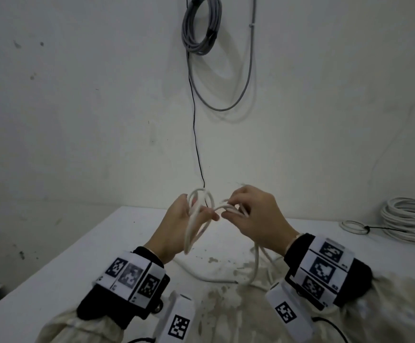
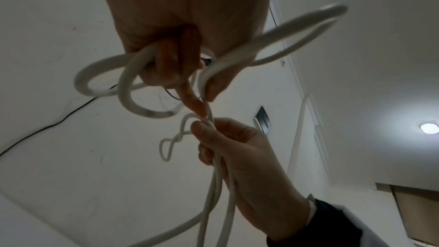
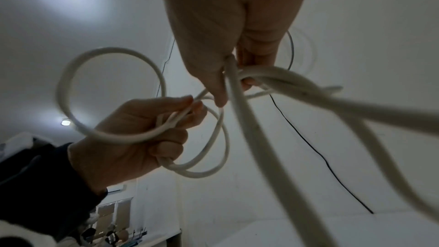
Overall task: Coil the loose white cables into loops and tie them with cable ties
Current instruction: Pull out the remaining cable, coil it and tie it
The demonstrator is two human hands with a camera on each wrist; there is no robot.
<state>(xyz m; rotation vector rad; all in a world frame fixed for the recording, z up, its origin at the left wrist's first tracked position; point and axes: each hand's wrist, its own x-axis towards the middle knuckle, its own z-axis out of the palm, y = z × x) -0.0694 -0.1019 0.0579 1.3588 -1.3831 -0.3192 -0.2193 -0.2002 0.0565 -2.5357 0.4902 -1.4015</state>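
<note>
Both hands are raised above the white table (image 1: 82,246). My left hand (image 1: 176,219) grips a small coil of white cable (image 1: 196,211), its fingers curled round several loops (image 3: 133,134). From the coil the cable runs to my right hand (image 1: 246,214), which pinches the strands between thumb and fingers (image 2: 204,127). Below the right hand the loose cable (image 1: 226,279) hangs down and trails across the table. In the left wrist view the loops (image 2: 128,82) stick out on both sides of the left hand (image 2: 180,59).
A tied coil of white cable (image 1: 409,219) lies at the table's right back, with a small white loop and black tie (image 1: 355,227) beside it. A grey cable coil (image 1: 201,28) hangs on the wall; a thin black wire (image 1: 196,134) drops from it.
</note>
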